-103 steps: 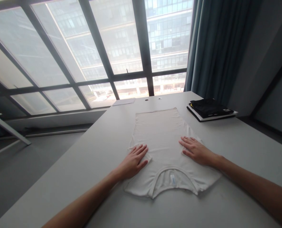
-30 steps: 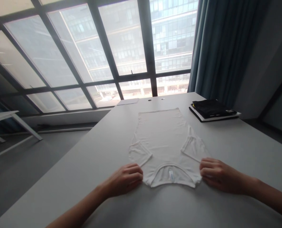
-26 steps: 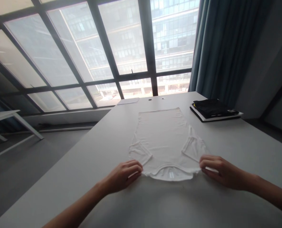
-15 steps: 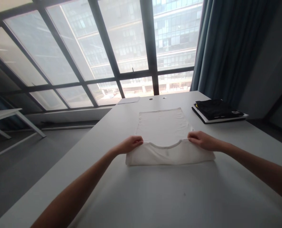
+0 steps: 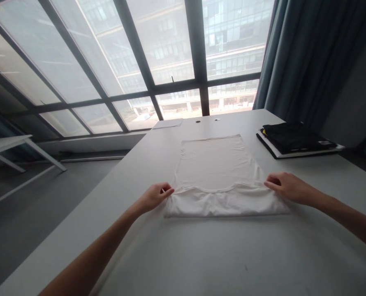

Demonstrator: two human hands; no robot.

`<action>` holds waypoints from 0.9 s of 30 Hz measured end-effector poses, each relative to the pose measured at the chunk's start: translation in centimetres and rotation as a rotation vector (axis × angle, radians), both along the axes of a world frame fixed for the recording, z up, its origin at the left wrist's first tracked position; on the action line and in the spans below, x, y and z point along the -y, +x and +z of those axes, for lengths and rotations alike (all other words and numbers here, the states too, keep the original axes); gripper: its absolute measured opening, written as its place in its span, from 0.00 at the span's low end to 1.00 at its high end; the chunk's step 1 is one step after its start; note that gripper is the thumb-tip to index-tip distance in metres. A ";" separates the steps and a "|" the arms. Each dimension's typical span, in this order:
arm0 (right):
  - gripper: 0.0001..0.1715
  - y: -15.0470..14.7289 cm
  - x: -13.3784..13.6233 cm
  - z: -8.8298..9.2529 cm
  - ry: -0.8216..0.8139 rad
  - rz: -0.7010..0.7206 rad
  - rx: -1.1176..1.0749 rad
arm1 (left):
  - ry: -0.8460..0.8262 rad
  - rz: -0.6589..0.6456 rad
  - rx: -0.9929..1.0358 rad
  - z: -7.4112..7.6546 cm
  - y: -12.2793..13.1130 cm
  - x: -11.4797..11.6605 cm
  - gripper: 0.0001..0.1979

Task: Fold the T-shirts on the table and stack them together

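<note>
A white shirt [image 5: 212, 164] lies flat on the white table, its near end folded over into a wide band [image 5: 223, 204]. The curved neckline edge runs across the top of that band, and small wrinkles show in the fold. At the band's left corner, my left hand [image 5: 156, 194] is closed, with thumb and fingertips pinching the cloth. My right hand [image 5: 283, 186] pinches the opposite corner in the same way, fingers curled.
Dark folded clothes [image 5: 297, 137] lie on a white and black stack at the table's right. A paper sheet [image 5: 168, 123] lies at the far left corner of the table [image 5: 201, 255]. Another table [image 5: 8, 144] stands beyond the floor gap, with windows and a blue curtain [image 5: 297, 61] behind.
Both hands have moved apart to the outer corners of the folded band. The lifted neckline edge has come down, and the band lies flatter and wider. The view has shifted slightly.
</note>
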State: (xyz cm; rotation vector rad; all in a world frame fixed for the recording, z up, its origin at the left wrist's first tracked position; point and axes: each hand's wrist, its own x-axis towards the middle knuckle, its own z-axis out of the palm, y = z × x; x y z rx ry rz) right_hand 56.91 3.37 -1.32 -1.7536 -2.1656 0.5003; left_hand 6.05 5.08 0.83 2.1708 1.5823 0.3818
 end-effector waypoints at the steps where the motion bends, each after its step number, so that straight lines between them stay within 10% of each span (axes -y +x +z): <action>1: 0.23 0.4 0.0 -0.3 -0.029 -0.003 -0.015 | -0.022 0.004 -0.002 -0.1 0.0 0.2 0.23; 12: 0.19 -0.2 0.4 -0.3 -0.129 0.033 -0.137 | -0.112 -0.006 -0.010 0.3 0.5 -0.1 0.20; 27: 0.14 -0.2 -4.7 3.4 0.144 -0.057 -0.354 | -0.063 0.092 0.623 2.5 1.7 -4.8 0.24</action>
